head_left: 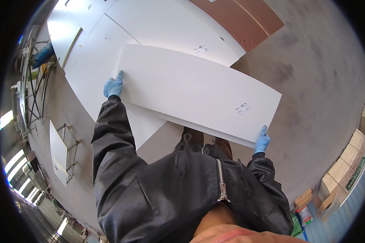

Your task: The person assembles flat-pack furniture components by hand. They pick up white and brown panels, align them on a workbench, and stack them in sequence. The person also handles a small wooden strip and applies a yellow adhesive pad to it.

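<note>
A long white panel with a small printed label near its right end is held across my front at a slight tilt. My left hand, in a blue glove, is closed on its left end with the thumb on the edge. Gripping the near right corner is my right hand, gloved the same way, its thumb laid along the edge. The fingers under the panel are hidden. A second white edge shows below the near side; I cannot tell whether it belongs to another board.
Large white boards lie spread beyond and left of the panel, with brown boards at the far right. Left, a white sheet leans on a metal frame. Stacked pale wooden pieces stand at the right.
</note>
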Motion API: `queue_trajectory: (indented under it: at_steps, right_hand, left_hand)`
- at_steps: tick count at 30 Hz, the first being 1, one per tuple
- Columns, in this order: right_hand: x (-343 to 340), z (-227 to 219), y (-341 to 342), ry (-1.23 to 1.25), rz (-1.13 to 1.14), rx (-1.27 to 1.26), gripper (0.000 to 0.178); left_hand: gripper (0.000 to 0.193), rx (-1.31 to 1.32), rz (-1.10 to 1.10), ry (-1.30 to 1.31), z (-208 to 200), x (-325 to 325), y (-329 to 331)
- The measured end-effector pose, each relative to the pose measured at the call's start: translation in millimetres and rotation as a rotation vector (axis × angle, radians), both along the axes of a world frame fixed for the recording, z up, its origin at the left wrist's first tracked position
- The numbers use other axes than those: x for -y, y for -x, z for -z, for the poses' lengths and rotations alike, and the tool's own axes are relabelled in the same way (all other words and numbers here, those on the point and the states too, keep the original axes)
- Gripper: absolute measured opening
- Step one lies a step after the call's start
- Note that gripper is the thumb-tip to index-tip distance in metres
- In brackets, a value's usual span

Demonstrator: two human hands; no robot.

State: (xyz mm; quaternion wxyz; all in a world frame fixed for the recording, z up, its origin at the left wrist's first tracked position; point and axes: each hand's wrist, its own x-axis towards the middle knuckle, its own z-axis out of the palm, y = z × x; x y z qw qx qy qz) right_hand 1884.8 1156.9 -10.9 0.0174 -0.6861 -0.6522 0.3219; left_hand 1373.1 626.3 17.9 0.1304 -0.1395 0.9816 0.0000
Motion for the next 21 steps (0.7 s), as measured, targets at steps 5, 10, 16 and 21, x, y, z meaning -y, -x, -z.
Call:
queue_trajectory:
  at_steps: [5,10,16,21]
  right_hand:
    - [14,-13,6,-0.001,-0.015,-0.083,0.073]
    - [12,-23,18,-0.105,-0.051,-0.062,0.070]
    - [0,-38,20,-0.199,-0.085,-0.045,0.068]
    - [-14,-40,20,-0.193,-0.062,-0.064,0.068]
  left_hand:
    - [0.089,0.010,-0.003,-0.004,-9,4,16]
    - [0.092,0.065,-0.061,-0.022,-14,12,26]
    - [0.101,0.101,-0.002,0.019,-8,21,41]
    - [0.105,0.049,-0.104,-0.147,-7,14,34]
